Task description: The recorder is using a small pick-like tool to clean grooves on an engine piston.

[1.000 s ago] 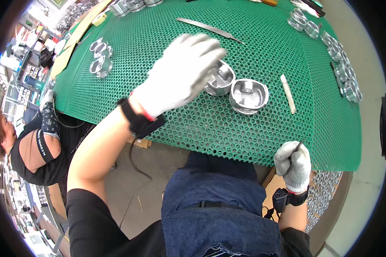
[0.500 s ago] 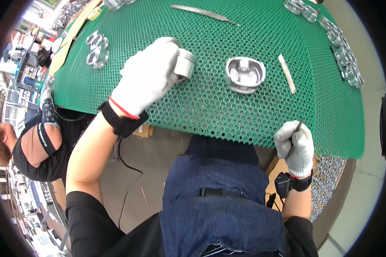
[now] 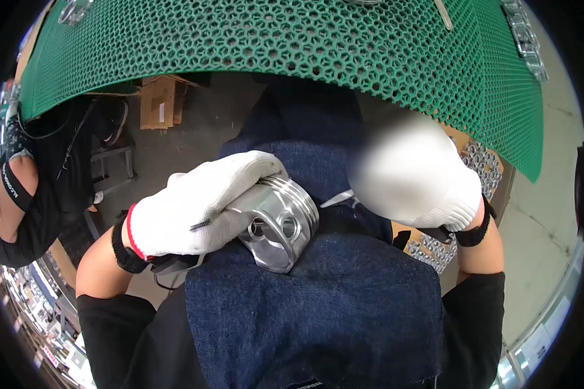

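One left hand (image 3: pixel 198 211) is gripping a shiny piston (image 3: pixel 284 223) over the blue apron (image 3: pixel 318 305), fingers bending round it, while the right hand (image 3: pixel 412 172) is looking too blurry to tell its grip, and a pointy tool (image 3: pixel 338 199) there could slip and scratch the piston.

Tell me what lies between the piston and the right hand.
In the head view, a pointed tool juts from the right hand toward the piston, with blue denim behind it. Whether its tip touches the piston is unclear.
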Available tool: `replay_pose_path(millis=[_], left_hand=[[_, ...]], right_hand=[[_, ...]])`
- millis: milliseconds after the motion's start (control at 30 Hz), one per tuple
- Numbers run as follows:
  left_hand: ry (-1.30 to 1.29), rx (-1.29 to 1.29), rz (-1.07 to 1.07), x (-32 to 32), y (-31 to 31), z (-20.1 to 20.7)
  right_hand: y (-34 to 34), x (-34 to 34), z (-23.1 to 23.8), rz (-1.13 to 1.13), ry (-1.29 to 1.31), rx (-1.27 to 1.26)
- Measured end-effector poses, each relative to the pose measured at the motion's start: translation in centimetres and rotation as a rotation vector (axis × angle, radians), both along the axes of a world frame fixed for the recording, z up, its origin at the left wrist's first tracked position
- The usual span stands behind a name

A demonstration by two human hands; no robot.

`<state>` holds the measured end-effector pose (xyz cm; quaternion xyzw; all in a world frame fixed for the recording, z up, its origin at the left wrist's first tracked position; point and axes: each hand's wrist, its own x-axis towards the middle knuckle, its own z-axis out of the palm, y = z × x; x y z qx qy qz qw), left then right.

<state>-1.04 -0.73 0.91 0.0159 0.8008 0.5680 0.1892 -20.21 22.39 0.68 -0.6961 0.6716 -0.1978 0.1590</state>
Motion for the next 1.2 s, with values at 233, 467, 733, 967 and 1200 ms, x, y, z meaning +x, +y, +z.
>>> replay_pose_path(millis=[233, 467, 733, 967, 1200], left_hand=[[0.011, -0.107, -0.019, 0.6, 1.2, 0.1], [0.039, -0.092, 0.032, 0.4, 1.5, -0.4], [0.008, -0.081, 0.057, 0.4, 1.1, -0.2], [-0.040, -0.059, 0.080, 0.9, 1.6, 0.2], [0.136, -0.164, 0.251, 0.7, 0.2, 0.1]], right_hand=[[-2.6, 1.0, -0.3, 0.078, -0.035, 0.034], [-1.6, 0.8, -0.3, 0.130, -0.069, 0.108], [0.8, 2.5, -2.1, 0.053, -0.119, 0.042], [1.9, 3.9, -2.7, 0.037, -0.192, 0.049], [0.7, 0.7, -0.4, -0.005, -0.303, -0.054]])
